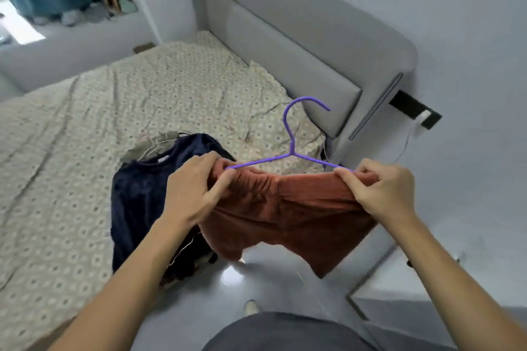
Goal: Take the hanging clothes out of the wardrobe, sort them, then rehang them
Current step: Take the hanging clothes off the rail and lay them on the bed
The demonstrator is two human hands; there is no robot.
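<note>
A pair of rust-brown shorts [288, 214] hangs in the air in front of me, its waistband stretched over a purple hanger [291, 134] whose hook points up. My left hand [194, 191] pinches the left end of the waistband at the hanger's arm. My right hand [382, 188] grips the right end the same way. Behind my left hand a dark navy top [139, 196] lies on the bed's edge, on a pile of other clothes with thin wire hangers [151, 147].
The bed [85, 137] with a patterned sheet fills the left and middle. A grey padded headboard [299, 45] runs along the right. A wall socket with a white charger [422, 120] is at the right. Glossy floor [271, 279] lies below.
</note>
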